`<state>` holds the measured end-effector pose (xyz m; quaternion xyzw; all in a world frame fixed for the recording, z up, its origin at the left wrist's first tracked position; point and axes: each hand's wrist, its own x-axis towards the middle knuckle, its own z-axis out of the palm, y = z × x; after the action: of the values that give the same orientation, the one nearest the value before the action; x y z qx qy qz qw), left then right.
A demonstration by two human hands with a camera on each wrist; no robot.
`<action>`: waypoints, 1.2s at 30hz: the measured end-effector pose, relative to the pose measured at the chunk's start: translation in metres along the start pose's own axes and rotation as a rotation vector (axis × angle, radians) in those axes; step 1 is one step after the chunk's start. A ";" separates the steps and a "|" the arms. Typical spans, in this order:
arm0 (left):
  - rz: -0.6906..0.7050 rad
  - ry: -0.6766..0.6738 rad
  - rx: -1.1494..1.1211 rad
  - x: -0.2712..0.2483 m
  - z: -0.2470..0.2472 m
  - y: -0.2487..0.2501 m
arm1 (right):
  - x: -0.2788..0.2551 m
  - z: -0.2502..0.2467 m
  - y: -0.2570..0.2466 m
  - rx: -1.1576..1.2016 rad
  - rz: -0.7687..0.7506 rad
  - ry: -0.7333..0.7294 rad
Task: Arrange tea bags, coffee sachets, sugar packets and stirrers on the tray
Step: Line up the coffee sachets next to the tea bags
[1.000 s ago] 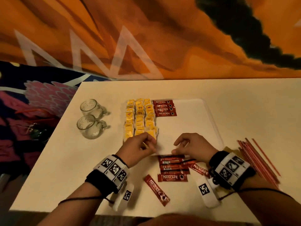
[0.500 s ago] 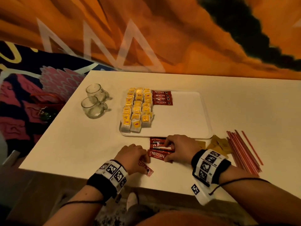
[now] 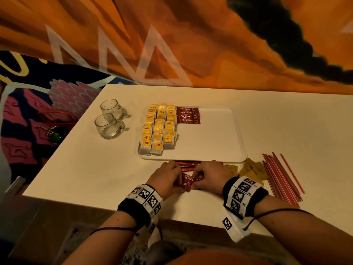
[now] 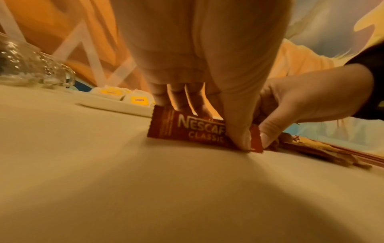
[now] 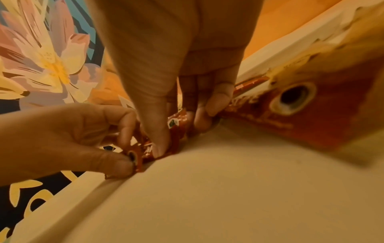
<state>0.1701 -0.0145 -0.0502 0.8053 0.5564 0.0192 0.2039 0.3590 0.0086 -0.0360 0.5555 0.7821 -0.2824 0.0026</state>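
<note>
Red Nescafé coffee sachets (image 3: 188,181) are pinched between left hand (image 3: 168,177) and right hand (image 3: 209,176) – squared into a stack (presumably) for the white plastic tray (image 3: 214,134) beyond.

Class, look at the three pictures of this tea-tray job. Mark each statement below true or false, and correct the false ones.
1. Both the left hand and the right hand hold the stack of red Nescafe coffee sachets on the cream table. True.
2. The thin red stirrers already lie on the white rectangular tray. False: they lie on the table, to the right of the tray.
3. Yellow-labelled tea bags fill the tray's left side in rows. True.
4. The two clear glass mugs stand on the tray. False: they stand on the table, left of the tray.
5. No coffee sachets are on the tray yet. False: a few red sachets lie at its far edge, beside the tea bags.
</note>
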 end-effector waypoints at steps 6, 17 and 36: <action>0.039 0.044 0.051 0.009 0.005 0.003 | -0.001 0.000 0.002 0.151 -0.055 -0.110; -0.010 -0.118 -0.209 0.006 -0.018 -0.015 | -0.003 -0.027 -0.002 0.703 0.010 -0.014; -0.264 0.196 -1.201 0.030 -0.103 -0.061 | 0.042 -0.076 -0.046 1.169 0.027 0.296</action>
<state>0.1007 0.0623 0.0168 0.4690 0.5596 0.3772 0.5697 0.3262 0.0685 0.0348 0.5081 0.4823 -0.5851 -0.4085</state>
